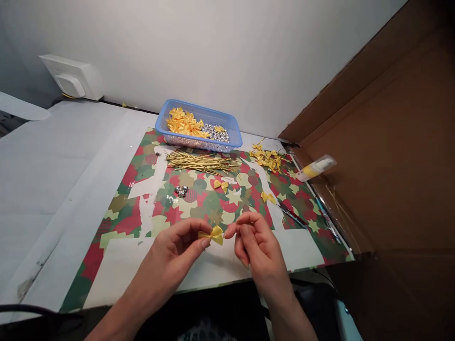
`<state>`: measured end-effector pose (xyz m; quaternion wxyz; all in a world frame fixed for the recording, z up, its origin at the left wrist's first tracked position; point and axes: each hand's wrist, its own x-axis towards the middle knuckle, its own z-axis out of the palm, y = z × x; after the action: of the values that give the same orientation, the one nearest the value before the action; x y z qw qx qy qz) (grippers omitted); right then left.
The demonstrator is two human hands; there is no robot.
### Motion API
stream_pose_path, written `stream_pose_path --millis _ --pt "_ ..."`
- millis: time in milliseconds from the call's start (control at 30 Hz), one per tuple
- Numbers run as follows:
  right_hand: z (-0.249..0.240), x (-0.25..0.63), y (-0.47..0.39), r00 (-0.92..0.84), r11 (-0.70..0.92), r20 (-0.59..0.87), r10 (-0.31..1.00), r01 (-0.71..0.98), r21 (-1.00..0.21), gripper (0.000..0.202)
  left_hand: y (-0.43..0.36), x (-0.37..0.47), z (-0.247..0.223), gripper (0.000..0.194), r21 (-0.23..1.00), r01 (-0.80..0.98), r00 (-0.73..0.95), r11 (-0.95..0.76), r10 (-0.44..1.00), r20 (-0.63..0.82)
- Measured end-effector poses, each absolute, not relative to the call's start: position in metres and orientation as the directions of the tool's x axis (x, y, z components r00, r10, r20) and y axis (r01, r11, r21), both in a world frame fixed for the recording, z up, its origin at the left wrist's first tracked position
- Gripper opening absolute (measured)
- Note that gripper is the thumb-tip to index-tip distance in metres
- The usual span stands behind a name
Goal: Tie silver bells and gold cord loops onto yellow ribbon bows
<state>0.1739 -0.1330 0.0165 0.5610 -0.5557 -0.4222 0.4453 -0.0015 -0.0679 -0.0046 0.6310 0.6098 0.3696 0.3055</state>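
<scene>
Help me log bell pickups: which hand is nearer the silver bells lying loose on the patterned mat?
Left. The left hand sits just below the silver bells, pinching a yellow bow; the right hand is farther off, below and to their right.

A small yellow ribbon bow (214, 235) sits just below the centre of the frame, pinched at its left loop between the thumb and forefinger of the left hand (177, 248). It is satin-like, with two short loops spreading from a narrow waist, and lies roughly level, slightly raised above the surface. Its right loop points toward the fingertips of the right hand (254, 239), which are just beside it; whether they touch it cannot be told.
</scene>
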Motion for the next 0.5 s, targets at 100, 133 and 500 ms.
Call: stream_pose_path --millis 100,133,500 --pt "0.018 0.151 -0.132 0.258 0.014 0.011 0.966 -0.008 -1.000 0.016 -0.070 -0.003 -0.017 0.019 0.956 0.189 0.547 -0.224 0.833 0.087" --pt "0.020 0.144 -0.133 0.261 0.035 0.036 0.965 0.008 -0.999 0.016 -0.070 -0.003 -0.020 0.022 0.946 0.195 0.551 -0.257 0.827 0.111" --pt "0.049 0.127 -0.152 0.211 0.376 0.335 0.918 -0.201 -0.905 0.016 -0.092 -0.006 0.018 0.025 0.983 -0.059 0.786 0.174 0.615 -0.062"
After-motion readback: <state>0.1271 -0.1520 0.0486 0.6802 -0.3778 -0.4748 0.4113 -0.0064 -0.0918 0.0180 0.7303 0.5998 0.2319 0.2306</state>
